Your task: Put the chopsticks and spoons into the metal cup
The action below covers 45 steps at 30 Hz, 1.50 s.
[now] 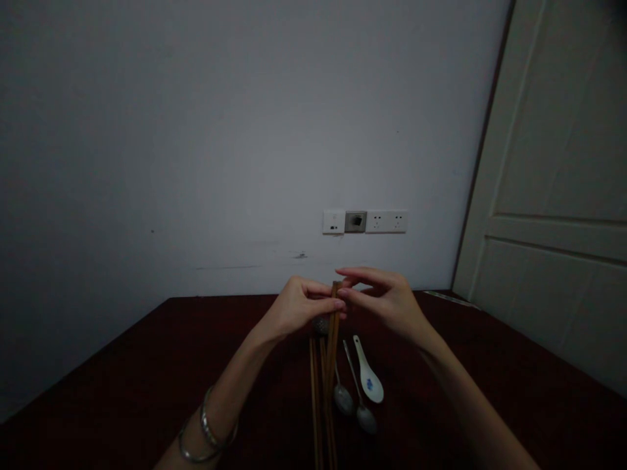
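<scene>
I have both forearms reaching in from the bottom of my view, wrists lifted above the dark red table [147, 365] and hands meeting near the middle. The left hand [302, 305] comes in with its palm side turned inward, thumb and fingers closed in a pinch around the held chopsticks [332, 346] just below their top end. The right hand [382, 297] arches over from the other side, its index finger raised and fingers loosely bent with a gap showing between them; its thumb tip is at the top of the sticks, but I cannot tell whether it grips them.

Two bangles [208, 427] circle the left forearm. Left of the held bundle, more chopsticks [314, 391] lie lengthwise on the table. To its right I see one metal spoon [343, 400], a second metal spoon [366, 418] and a white spoon [371, 384] with a blue mark in its bowl. My left hand partly hides a greyish object [321, 324] behind it. Sockets [386, 222] sit on the wall beyond.

The held chopsticks are slim and light brown, standing steeply with their tops together; their lower ends run down among the others, where I cannot separate them clearly.
</scene>
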### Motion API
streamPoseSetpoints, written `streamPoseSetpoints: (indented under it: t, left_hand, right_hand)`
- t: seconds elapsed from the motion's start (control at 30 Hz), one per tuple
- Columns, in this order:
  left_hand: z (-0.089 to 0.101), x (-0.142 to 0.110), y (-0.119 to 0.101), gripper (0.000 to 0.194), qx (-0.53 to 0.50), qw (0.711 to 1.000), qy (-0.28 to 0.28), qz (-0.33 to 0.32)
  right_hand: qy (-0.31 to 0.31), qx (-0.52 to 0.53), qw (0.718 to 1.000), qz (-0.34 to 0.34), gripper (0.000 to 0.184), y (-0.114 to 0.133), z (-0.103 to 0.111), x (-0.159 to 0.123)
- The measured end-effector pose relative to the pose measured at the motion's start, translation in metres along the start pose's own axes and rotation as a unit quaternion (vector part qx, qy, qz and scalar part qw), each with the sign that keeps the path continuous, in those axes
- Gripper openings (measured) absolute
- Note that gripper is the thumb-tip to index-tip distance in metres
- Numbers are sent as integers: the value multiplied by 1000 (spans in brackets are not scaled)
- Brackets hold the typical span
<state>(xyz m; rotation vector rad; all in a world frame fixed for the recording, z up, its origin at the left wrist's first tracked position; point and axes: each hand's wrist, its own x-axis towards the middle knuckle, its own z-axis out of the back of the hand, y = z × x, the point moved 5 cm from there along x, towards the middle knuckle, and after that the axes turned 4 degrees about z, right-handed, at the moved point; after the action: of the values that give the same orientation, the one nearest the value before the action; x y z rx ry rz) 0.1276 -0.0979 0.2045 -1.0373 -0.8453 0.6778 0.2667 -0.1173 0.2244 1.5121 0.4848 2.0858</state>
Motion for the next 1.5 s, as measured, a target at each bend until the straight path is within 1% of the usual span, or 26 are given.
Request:
streamPoseSetpoints:
  t: [0.13, 0.3, 0.43, 0.53, 0.6, 0.63, 0.67, 0.73, 0.77, 0.83, 0.87, 0.9, 0.97, 1.0, 1.03, 1.1, 1.13, 1.17, 1.23, 1.3, 1.37, 1.5]
  left_hand:
    - [0, -1, -2, 20, 14, 1000, 10, -8]
    - [0, -2, -2, 23, 29, 999, 8, -13]
    - [0, -2, -1, 24, 33, 999, 9, -9]
    - [0, -2, -1, 22, 15, 1000, 6, 1]
    - [1, 0, 0, 21, -5, 1000, -1, 6]
    - [2, 1, 1, 21, -15, 1000, -4, 8]
    - [4, 2, 2, 22, -23, 1000, -8, 9]
    - [8, 5, 6, 24, -32, 999, -19, 11]
    - [10, 7, 8, 24, -33, 999, -27, 13]
    - [15, 9, 13, 24, -32, 998, -45, 19]
    - [17, 10, 15, 23, -33, 998, -53, 21]
    - [19, 11, 16, 23, -35, 997, -60, 23]
    - [22, 13, 19, 22, -40, 996, -70, 24]
    - [23, 14, 20, 22, -41, 996, -73, 24]
    - [23, 15, 21, 22, -42, 996, -75, 25]
    - [24, 16, 22, 22, -44, 995, -80, 28]
    - [24, 17, 22, 22, -46, 995, -83, 30]
    - [24, 17, 23, 21, -48, 995, -87, 32]
    - [26, 17, 23, 21, -50, 993, -98, 33]
    - [29, 16, 23, 21, -53, 992, -112, 30]
    - [36, 16, 22, 22, -58, 989, -131, 24]
    - [58, 24, 11, 24, -50, 984, -169, 1]
  right_hand:
    - [4, -3, 1000, 30, 13, 4, -1, 1]
    - [15, 1, 999, 38, 12, 5, 0, 1]
    - [24, -5, 999, 33, 13, 5, -1, 0]
    - [26, -14, 999, 23, 17, 5, -2, 0]
    - [6, -20, 1000, 2, 22, 1, 2, 1]
    - [-14, -20, 1000, -12, 25, -5, 7, 2]
    - [-40, -19, 999, -27, 28, -13, 13, 2]
    - [-96, -13, 993, -60, 34, -38, 31, 3]
    - [-119, -16, 990, -75, 36, -54, 40, 3]
    - [-130, -58, 983, -119, 39, -95, 55, -2]
    - [-129, -108, 975, -145, 39, -117, 61, -6]
    - [-114, -175, 963, -169, 38, -139, 65, -13]
    - [-85, -296, 929, -208, 36, -179, 68, -31]
    - [-70, -339, 909, -232, 37, -198, 67, -43]
    - [-42, -371, 892, -254, 39, -214, 64, -56]
    - [-2, -439, 851, -289, 42, -240, 57, -81]
    - [6, -474, 827, -302, 42, -250, 55, -93]
    - [15, -500, 810, -307, 42, -257, 53, -102]
    - [36, -525, 793, -307, 41, -268, 48, -116]
    - [52, -532, 789, -303, 39, -274, 47, -122]
    - [63, -531, 792, -296, 37, -277, 47, -122]
    - [66, -529, 801, -272, 35, -277, 49, -117]
